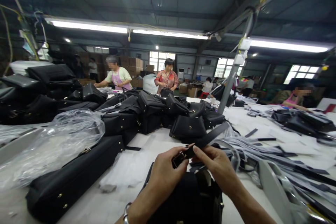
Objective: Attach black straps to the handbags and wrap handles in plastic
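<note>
Both hands meet over a black handbag at the front of the table. Fingers of my left hand are closed on a black strap, near a metal buckle. My right hand pinches the same strap, whose free end sticks out up and to the right. The handbag below is partly hidden by my hands and forearms, with a gap in its top showing at the right. Beyond the strap, another black handbag with a small gold emblem sits on the table.
Many black bags are heaped across the table. Clear plastic wrap lies over a long black bag on the left. Wrapped straps spread out at right, beside a grey metal fixture. Co-workers stand across the table.
</note>
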The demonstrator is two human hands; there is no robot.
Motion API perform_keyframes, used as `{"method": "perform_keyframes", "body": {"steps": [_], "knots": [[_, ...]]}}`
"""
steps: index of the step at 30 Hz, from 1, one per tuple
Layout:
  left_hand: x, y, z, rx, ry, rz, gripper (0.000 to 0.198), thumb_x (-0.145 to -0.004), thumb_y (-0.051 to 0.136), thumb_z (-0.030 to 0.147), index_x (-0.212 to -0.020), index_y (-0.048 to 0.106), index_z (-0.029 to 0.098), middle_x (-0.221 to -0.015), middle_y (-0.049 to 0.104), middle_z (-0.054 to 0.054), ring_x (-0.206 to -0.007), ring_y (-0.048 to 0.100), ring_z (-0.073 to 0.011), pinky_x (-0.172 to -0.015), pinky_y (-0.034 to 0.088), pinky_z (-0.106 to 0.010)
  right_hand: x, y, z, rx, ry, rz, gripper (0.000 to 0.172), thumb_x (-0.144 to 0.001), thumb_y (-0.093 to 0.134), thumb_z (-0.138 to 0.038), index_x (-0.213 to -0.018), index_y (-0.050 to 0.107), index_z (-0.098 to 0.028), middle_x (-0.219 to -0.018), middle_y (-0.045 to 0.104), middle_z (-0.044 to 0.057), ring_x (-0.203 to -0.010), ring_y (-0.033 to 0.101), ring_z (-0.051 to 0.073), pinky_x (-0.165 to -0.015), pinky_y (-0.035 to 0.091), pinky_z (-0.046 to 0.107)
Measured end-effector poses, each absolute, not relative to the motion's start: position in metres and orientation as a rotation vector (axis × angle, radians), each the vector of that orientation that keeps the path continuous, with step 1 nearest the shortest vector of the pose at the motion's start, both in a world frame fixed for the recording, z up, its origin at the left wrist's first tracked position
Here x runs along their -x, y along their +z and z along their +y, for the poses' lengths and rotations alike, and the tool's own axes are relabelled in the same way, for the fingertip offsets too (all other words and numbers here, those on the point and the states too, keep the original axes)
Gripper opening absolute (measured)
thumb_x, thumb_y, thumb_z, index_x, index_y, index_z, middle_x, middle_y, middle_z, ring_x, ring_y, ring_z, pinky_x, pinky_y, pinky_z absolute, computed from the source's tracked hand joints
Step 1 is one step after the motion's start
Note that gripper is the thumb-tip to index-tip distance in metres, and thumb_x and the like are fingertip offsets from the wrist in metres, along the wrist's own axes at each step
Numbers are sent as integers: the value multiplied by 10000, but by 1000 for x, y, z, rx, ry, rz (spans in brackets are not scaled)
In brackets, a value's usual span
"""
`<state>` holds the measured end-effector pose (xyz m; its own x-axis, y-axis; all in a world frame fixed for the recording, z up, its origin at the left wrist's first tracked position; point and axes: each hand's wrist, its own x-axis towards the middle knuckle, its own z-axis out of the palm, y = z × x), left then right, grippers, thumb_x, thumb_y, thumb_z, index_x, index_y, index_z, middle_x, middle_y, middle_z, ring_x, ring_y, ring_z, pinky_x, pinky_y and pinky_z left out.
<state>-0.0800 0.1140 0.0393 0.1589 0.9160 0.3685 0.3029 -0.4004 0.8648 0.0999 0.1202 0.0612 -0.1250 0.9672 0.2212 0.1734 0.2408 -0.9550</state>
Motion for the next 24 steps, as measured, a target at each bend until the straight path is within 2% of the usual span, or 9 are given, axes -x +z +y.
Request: {"method": "perform_keyframes", "body": {"steps": [4, 11, 17, 24], "knots": [[83, 40, 114, -1812, 1219, 1164, 295, -844, 671, 228, -1132, 734, 233, -1033, 766, -32, -923, 692, -227, -821, 491, -286, -101, 53, 121, 993, 1139, -1313, 358, -822, 773, -483, -1001, 794, -174, -897, 785, 84, -797, 744, 257, -716, 614, 348], [88, 45, 112, -1812, 1190, 1113, 245, -854, 666, 234, -1087, 740, 214, -956, 753, -27, -854, 665, -209, -772, 466, -268, -97, 55, 121, 838, 1241, -1024, 282, -766, 851, -387, -953, 799, -183, -887, 799, 58, -764, 758, 193, -666, 624, 237], [93, 49, 113, -1720, 1170, 982, 270, -834, 679, 208, -1097, 738, 185, -961, 752, -41, -842, 661, -200, -781, 467, -261, -101, 51, 127, 787, 1315, -664, 415, -539, 983, -300, -868, 788, -140, -829, 800, 53, -683, 757, 176, -566, 625, 184], [93, 48, 114, -1703, 1164, 965, 286, -826, 697, 237, -1102, 739, 174, -897, 745, -42, -793, 657, -194, -735, 463, -256, -107, 46, 132, 714, 1370, -509, 414, -492, 990, -211, -842, 770, -186, -831, 801, -5, -655, 746, 121, -535, 613, 127]]}}
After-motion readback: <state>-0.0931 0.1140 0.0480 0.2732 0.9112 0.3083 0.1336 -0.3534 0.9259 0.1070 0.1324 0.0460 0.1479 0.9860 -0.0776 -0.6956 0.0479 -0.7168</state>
